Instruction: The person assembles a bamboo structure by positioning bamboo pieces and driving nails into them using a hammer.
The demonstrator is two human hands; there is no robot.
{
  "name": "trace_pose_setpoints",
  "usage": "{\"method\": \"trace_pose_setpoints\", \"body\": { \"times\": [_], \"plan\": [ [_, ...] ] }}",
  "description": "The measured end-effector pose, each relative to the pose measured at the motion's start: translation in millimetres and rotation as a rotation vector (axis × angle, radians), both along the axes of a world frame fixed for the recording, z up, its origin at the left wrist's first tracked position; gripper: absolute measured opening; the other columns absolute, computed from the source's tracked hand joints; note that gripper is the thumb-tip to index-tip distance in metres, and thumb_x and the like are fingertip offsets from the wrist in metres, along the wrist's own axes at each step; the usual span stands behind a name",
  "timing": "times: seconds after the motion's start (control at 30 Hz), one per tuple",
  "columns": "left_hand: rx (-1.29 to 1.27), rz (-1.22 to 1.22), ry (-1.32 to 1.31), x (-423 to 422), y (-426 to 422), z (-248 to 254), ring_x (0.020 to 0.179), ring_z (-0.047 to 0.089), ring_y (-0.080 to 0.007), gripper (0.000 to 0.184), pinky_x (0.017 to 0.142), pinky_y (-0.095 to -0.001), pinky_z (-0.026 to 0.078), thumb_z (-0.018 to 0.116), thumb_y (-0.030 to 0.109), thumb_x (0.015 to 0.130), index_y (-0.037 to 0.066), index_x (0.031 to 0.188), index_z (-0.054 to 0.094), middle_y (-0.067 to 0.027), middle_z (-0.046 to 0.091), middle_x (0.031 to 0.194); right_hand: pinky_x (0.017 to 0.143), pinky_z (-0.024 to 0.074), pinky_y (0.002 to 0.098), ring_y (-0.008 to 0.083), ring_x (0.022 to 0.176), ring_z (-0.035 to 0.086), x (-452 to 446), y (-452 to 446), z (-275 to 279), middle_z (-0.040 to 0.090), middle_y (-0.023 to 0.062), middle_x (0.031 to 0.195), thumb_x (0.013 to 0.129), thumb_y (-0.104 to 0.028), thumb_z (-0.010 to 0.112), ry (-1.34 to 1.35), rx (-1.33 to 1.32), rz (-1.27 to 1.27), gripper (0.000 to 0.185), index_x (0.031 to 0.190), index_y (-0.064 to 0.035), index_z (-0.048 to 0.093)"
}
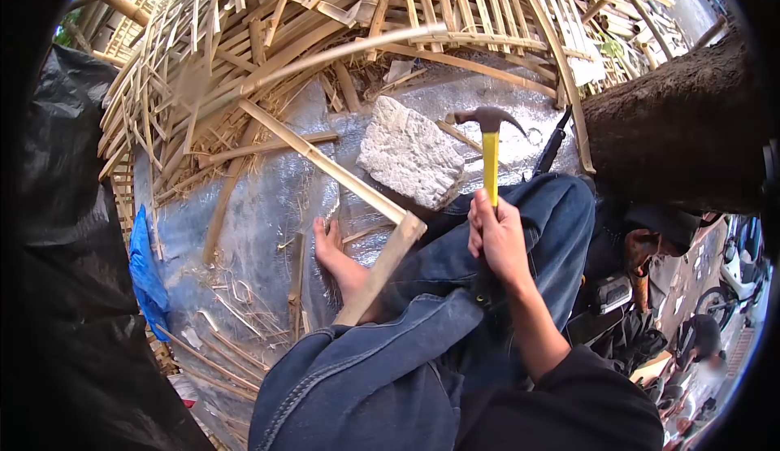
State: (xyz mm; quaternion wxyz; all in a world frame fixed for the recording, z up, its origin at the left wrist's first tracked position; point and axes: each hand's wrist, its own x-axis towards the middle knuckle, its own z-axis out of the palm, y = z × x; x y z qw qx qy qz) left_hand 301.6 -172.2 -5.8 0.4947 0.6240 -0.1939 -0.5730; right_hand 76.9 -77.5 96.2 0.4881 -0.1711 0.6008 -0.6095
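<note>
The right hand (501,244) is closed around the yellow-handled hammer (491,154), with its head pointing away from the person. The left hand is not in view, so I cannot tell its state. Near the right hand, a long bamboo strip (325,158) meets a short bamboo piece (382,268) in a corner; whether they are fastened, I cannot tell. In my judgement, the bamboo lattice (455,4) beyond is already largely joined, while this corner and a loose stick (296,280) remain apart from it. The bare foot (329,248) and the pale stone block (410,154) crowd the working place. A thick log (674,101) lies on the right side.
</note>
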Motion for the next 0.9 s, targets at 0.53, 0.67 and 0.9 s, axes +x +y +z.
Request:
{"method": "trace_pose_setpoints", "body": {
  "times": [0.53,0.67,0.9],
  "plan": [
    [0.137,-1.220,-0.339,108.1,41.0,70.7,0.050,0.049,-0.0068,0.038,0.046,-0.0240,0.036,0.052,0.034,0.104,0.002,0.087,0.063,-0.0015,0.056,0.061,0.046,0.0349,0.0221,0.0030,0.054,0.040,-40.3,-1.3,10.4,0.043,-0.0047,0.068,0.109,-0.027,0.045,0.087,0.119,0.285,0.028,0.125,-0.0058,0.053],
    [0.193,-1.191,-0.199,93.5,40.9,61.8,0.048,0.046,-0.0065,0.043,0.045,-0.0237,0.035,0.050,0.039,0.105,0.003,0.084,0.061,0.0004,0.053,0.058,0.055,0.0373,0.0252,0.0054,0.060,0.040,-56.3,-0.8,3.7,0.044,-0.0037,0.069,0.109,-0.024,0.043,0.437,0.227,0.429,0.024,0.118,-0.0039,0.053],
    [0.240,-1.153,-0.167,89.8,41.2,54.3,0.067,0.042,-0.0132,0.044,0.060,-0.0286,0.031,0.048,0.045,0.104,0.003,0.094,0.054,-0.0062,0.048,0.077,0.058,0.0374,0.0261,0.0067,0.061,0.039,-65.5,-13.3,7.0,0.043,-0.0033,0.067,0.110,-0.030,0.040,0.065,0.343,0.264,0.035,0.093,-0.0031,0.055]
  ]
}}
